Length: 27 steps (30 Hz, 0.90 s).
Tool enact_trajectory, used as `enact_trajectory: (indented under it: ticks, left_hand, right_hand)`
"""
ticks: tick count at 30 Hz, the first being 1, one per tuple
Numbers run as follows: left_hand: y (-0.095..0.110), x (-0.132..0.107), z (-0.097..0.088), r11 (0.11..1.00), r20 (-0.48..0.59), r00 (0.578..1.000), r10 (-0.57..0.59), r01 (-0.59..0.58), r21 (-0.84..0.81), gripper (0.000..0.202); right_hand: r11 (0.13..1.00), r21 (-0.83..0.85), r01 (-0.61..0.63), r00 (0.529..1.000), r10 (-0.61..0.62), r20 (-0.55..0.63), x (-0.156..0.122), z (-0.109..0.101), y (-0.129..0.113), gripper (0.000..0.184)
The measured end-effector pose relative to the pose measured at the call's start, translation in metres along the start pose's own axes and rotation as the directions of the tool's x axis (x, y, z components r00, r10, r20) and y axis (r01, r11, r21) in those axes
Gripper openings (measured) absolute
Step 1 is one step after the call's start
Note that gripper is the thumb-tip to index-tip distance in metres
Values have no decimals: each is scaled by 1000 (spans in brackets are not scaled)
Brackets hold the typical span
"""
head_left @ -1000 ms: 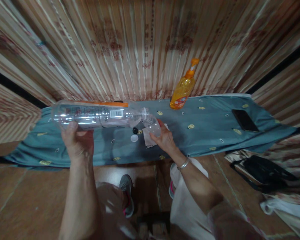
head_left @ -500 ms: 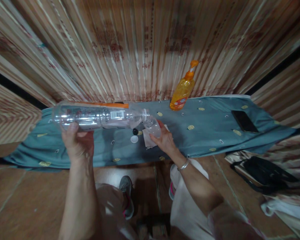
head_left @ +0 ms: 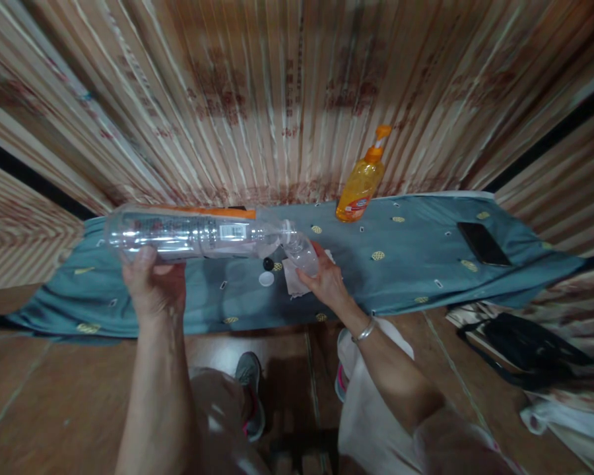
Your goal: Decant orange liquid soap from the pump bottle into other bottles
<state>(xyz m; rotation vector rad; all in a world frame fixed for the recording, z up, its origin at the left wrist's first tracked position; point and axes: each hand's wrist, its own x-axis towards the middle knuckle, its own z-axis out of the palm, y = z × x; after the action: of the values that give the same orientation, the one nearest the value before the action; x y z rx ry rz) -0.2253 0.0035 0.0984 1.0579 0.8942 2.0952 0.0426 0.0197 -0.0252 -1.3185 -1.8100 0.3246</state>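
My left hand (head_left: 154,284) is closed around the base end of a large clear plastic bottle (head_left: 188,236), which lies nearly level in the air with its neck to the right. Its mouth meets the mouth of a small clear bottle (head_left: 304,254), tilted up to the left. Fingers of my right hand (head_left: 329,280) wrap the small bottle. Under the necks, a black cap (head_left: 268,264) and a white round lid (head_left: 266,280) lie on the cloth. A pale folded cloth (head_left: 293,280) is partly hidden beneath the small bottle. How much liquid either bottle holds, I cannot tell.
An orange pump bottle (head_left: 359,191) stands towards the back of the teal patterned tablecloth (head_left: 406,264). A black phone (head_left: 484,243) lies at the right. Striped curtains (head_left: 287,99) hang behind. A black bag (head_left: 525,343) is at the lower right.
Both hands keep their hold and the bottles stay mouth to mouth, almost unmoved. The whole view has shifted very slightly.
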Motion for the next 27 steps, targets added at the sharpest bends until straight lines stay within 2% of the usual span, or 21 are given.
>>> enact_trajectory:
  ticks: [4, 13, 22, 27]
  left_hand:
    - [0, -1, 0, 1000, 3, 1000, -3, 3, 23, 43]
    - [2, 0, 2, 1000, -6, 1000, -10, 10, -12, 54]
    - [1, -1, 1, 1000, -15, 1000, -16, 15, -6, 55]
    - [0, -1, 1, 1000, -4, 1000, -16, 16, 17, 48]
  right_hand:
    - [1000, -1, 1, 1000, -1, -6, -1, 0, 0, 69]
    - [1000, -16, -4, 1000, 4, -12, -1, 4, 2, 69]
    - [1000, -16, 0, 1000, 0, -10, -1, 3, 2, 69]
    - [1000, -13, -8, 1000, 8, -9, -1, 3, 2, 68]
